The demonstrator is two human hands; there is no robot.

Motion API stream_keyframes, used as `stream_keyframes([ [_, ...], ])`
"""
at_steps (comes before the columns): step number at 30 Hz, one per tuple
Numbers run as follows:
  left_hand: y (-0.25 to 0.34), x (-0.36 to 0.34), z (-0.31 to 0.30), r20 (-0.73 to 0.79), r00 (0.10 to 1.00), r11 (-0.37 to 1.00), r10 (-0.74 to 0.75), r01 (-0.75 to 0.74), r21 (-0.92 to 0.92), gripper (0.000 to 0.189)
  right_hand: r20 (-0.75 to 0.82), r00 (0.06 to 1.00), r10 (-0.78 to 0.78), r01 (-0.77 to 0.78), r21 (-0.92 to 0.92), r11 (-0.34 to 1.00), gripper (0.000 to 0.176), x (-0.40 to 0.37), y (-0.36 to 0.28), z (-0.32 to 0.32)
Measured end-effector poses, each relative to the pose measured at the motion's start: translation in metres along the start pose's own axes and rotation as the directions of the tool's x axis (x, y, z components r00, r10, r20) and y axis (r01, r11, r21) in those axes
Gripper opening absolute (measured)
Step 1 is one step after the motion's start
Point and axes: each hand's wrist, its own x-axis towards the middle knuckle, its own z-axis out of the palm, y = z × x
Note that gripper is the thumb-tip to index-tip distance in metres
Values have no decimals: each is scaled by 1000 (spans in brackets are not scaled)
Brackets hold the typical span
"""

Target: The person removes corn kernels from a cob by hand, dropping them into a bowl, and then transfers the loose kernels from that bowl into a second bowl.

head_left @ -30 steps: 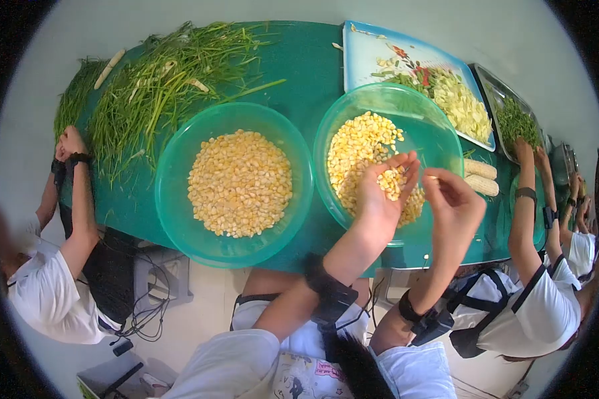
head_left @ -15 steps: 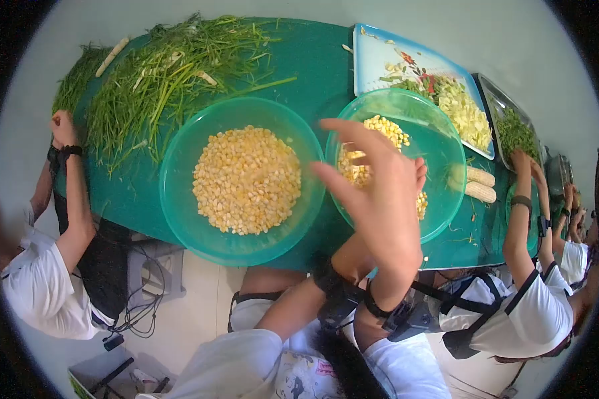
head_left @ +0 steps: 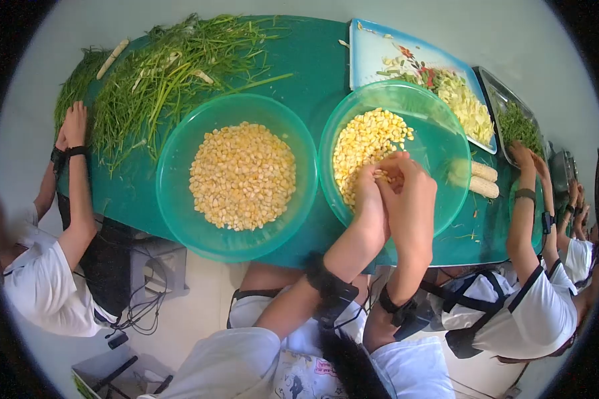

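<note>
"Over the 6 o'clock side of the working bowl (head_left: 436, 133), two hands are meeting, and I'm curious how you'd do this bit cleanly?"

"Ok, reading that bowl as a clock: the left hand (head_left: 367, 206) is curled into a loose cup with a few kernels (head_left: 382, 175) showing. The right hand (head_left: 412, 196) has its fingers bent in over that palm, mostly closed, but I honestly can't tell if they've got hold of one, the knuckles block it. I'd hold the cup low over the bowl, so any drops land inside."

"And the rest of the corn in there?"

"Main heap (head_left: 369, 136) runs from about 9 to 11 o'clock, with a few strays by its edge. I'd go with small palmfuls, cos a crowded palm hides the bottom ones. Soft fingertips too, no nails, they look easy to nick."

"What about the fuller bowl (head_left: 173, 179) at 9 o'clock?"

"Rims are super close, so watch that left forearm, a bump could slosh its big corn pile (head_left: 243, 176). The pale cobs (head_left: 484, 185) lie on the tabletop (head_left: 319, 63) just past 3 o'clock, nicely out of the way."
</note>
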Motion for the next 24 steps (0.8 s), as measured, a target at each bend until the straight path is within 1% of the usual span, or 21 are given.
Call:
stream_keyframes([
  [1, 0, 3, -4, 23, 999, 999, -30, 31, -38, 40, -3, 1000, 2, -2, 6, 1000, 21, 1, 2, 1],
  [2, -2, 4, -6, 21, 999, 999, -30, 30, -33, 40, -4, 1000, 21, -21, 27, 999, 19, 1, 4, 1],
  [4, -3, 3, -4, 51, 998, 998, 32, -29, -58, 38, -10, 999, 39, -38, 50, 998, 17, 2, 7, -2],
  [6, 1, 1, -1, 62, 998, 999, 18, -15, -41, 38, 14, 996, 91, -92, 207, 974, 16, 0, 13, -10],
  [7, 2, 1, 0, 69, 998, 1000, 6, -3, -31, 39, 9, 995, 96, -96, 206, 974, 16, -1, 16, -14],
  [8, 1, 5, -1, 69, 998, 1000, -1, 3, -29, 39, -35, 994, 104, -94, 224, 970, 16, -2, 19, -18],
  [9, 2, 7, -1, 39, 999, 999, 37, -38, 3, 36, -78, 990, 113, -91, 242, 966, 16, -3, 21, -22],
  [10, 3, 8, 0, 10, 997, 996, 77, -78, 37, 33, -80, 990, 118, -96, 241, 966, 16, -4, 24, -26],
  [11, 2, 7, 1, -17, 997, 997, 73, -73, 3, 29, -117, 982, 151, -114, 279, 954, 16, -4, 26, -30],
  [12, 1, 9, 1, -16, 997, 997, 71, -71, 5, 29, -152, 971, 184, -129, 318, 939, 16, -4, 28, -33],
  [14, 0, 12, -1, -2, 998, 995, 59, -59, -77, 28, -160, 973, 166, -112, 304, 946, 15, -4, 35, -40],
  [16, -1, 15, -5, 14, 998, 995, 55, -54, -89, 28, -237, 960, 150, -55, 367, 929, 15, -5, 37, -45],
  [18, -1, 16, -5, 29, 998, 993, 55, -52, -102, 27, -244, 959, 147, -48, 373, 926, 15, -6, 33, -50],
  [20, -1, 13, -3, 17, 999, 994, 51, -49, -103, 27, -300, 941, 159, -2, 464, 886, 15, -7, 22, -58],
  [21, -1, 11, -1, 14, 998, 993, 56, -54, -105, 27, -286, 938, 196, -31, 496, 868, 14, -8, 14, -62],
  [22, -2, 8, 0, 11, 998, 993, 57, -56, -106, 27, -278, 941, 193, -31, 498, 867, 14, -6, 5, -62],
  [24, -6, 14, -7, 1, 998, 991, 69, -68, -112, 28, -367, 918, 152, 80, 546, 834, 18, 1, -20, -57],
])
